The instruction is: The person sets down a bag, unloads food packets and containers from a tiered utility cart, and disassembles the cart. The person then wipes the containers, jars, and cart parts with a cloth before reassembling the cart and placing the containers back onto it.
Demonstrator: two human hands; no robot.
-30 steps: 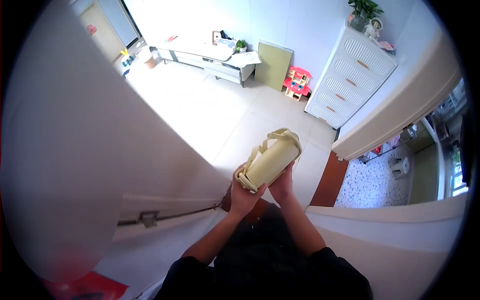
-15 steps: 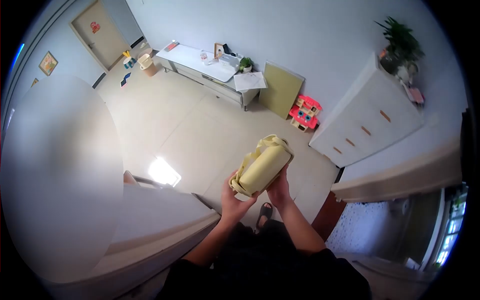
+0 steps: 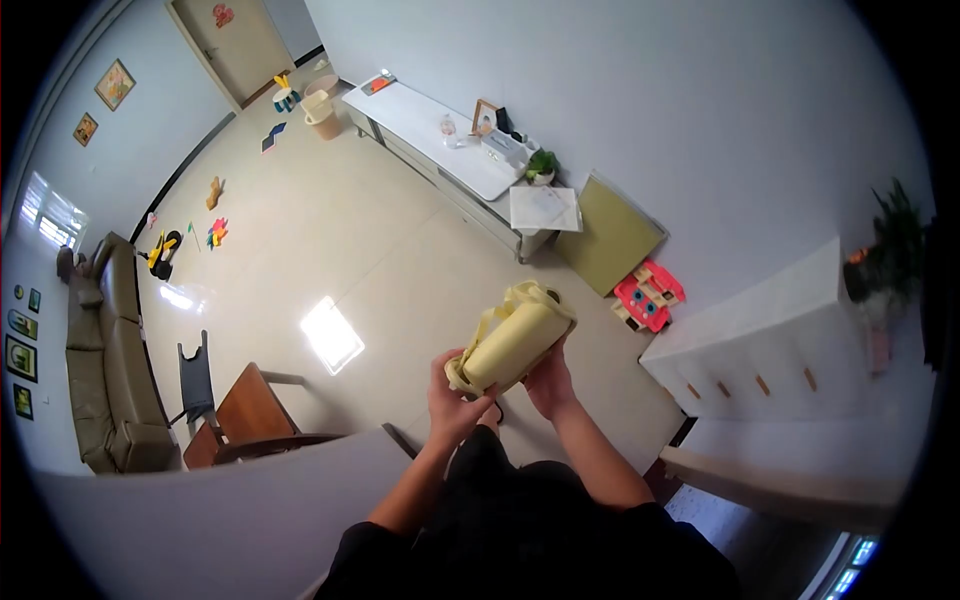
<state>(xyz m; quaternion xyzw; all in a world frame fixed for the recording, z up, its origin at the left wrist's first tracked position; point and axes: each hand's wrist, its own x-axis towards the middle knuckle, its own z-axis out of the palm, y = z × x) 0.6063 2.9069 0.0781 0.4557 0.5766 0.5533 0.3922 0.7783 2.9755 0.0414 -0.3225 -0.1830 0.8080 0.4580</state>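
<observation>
Together, left hand and right hand grip a yellow handbag.
Both forearms reach forward, the bag above the floor; a wooden chair stands to the left.

right hand partly behind yellow bag

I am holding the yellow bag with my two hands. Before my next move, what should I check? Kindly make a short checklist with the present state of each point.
1. Left hand on the bag: ok.
2. Right hand on the bag: ok.
3. Strap off the floor: ok.
4. Bag fully closed: cannot tell.
5. One hand free: not ok, both hold the bag.
6. Floor free of toys: not ok.
</observation>
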